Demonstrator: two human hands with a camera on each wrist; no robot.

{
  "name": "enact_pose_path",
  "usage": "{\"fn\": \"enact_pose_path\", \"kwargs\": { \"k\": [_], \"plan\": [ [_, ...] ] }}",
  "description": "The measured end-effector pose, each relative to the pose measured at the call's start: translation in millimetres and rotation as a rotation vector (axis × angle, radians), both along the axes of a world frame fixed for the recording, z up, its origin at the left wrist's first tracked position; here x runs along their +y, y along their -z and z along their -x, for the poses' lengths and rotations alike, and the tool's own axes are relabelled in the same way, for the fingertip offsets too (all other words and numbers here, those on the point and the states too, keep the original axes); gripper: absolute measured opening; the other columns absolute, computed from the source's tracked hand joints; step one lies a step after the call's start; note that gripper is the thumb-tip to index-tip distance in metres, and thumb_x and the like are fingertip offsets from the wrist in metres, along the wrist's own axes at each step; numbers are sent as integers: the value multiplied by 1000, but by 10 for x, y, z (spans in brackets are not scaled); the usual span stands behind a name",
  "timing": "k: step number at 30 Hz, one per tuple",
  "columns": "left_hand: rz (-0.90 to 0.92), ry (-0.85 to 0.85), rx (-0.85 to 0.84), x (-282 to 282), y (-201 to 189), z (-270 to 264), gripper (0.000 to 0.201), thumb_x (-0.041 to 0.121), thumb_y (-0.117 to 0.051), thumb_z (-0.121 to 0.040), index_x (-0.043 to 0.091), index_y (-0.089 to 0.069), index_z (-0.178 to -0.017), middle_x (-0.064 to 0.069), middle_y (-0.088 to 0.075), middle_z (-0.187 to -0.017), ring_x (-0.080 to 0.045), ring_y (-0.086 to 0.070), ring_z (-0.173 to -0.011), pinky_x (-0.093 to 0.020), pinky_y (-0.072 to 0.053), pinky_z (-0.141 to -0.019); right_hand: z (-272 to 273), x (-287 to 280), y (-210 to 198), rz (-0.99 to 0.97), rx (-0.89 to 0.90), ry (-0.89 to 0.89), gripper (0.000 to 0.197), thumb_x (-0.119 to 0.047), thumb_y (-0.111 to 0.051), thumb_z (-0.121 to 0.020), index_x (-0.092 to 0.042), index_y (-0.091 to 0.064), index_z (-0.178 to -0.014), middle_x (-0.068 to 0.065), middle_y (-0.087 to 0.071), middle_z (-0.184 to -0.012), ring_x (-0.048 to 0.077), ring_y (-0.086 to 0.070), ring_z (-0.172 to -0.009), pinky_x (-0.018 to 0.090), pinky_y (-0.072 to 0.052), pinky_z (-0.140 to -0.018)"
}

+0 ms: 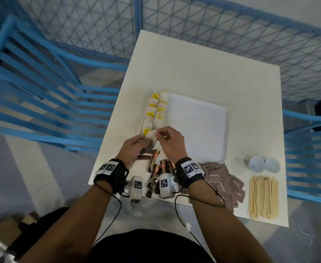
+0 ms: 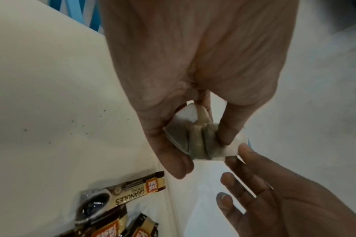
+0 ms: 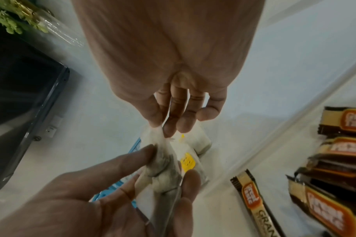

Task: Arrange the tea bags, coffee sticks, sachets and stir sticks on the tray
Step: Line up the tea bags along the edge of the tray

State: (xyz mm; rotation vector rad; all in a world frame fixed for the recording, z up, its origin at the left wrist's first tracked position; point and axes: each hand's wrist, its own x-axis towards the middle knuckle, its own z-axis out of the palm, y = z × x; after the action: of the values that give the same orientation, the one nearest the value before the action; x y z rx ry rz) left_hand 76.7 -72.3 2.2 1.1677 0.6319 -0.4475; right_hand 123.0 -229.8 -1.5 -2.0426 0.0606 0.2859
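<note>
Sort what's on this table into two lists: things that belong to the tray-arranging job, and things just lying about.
Belongs to the job:
tray
tea bags in two rows
tea bags held by left hand and right hand
coffee sticks
brown sachets
stir sticks

Lying about:
two small lidded cups
blue chairs
</note>
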Motion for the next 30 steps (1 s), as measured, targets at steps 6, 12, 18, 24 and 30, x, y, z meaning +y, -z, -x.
{"fn": "enact_pose_path", "kwargs": {
  "k": [6, 12, 18, 24, 30],
  "plan": [
    [-62, -74, -18, -129, 72, -15, 13, 18, -69, -98, 7, -67, -105, -11, -72, -83, -25, -71, -79, -38, -63, -68, -67, -102, 54, -24, 139, -73, 14, -31, -71, -91, -22, -71, -101, -10, -72, -87, 6, -66, -81, 33, -58, -81],
    [-81, -30, -21, -140, 126, 14, 20, 23, -73, -95, 10, -69, -110, -7, -75, -88, -22, -73, -80, -41, -63, -76, -111, -174, 120, 31, 122, -113, 10, -29, -72, -89, -21, -73, -94, -12, -71, -85, 1, -62, -77, 17, -49, -72],
    [-190, -33, 7, -1, 234, 1, 10, 13, -70, -97, 6, -64, -101, -10, -73, -85, -26, -72, -79, -38, -62, -68, -274, -215, 235, 28, 165, -25, 7, -28, -71, -89, -30, -66, -85, -6, -76, -83, 17, -70, -80, 43, -58, -84],
    [-231, -28, 42, 173, 303, 39, 14, 13, -69, -97, 5, -64, -107, -15, -71, -93, -29, -73, -81, -40, -61, -68, -411, -188, 391, 124, 166, -10, 11, -26, -71, -91, -16, -71, -96, 1, -76, -88, 19, -67, -81, 35, -55, -83],
    [-205, -48, 50, 318, 280, 24, 15, 15, -76, -89, 11, -64, -96, -12, -71, -87, -29, -73, -79, -39, -61, -67, -436, -34, 510, 224, 128, -12, 15, -25, -72, -91, -12, -73, -99, -5, -66, -81, 11, -58, -76, -1, -35, -64]
  ]
}}
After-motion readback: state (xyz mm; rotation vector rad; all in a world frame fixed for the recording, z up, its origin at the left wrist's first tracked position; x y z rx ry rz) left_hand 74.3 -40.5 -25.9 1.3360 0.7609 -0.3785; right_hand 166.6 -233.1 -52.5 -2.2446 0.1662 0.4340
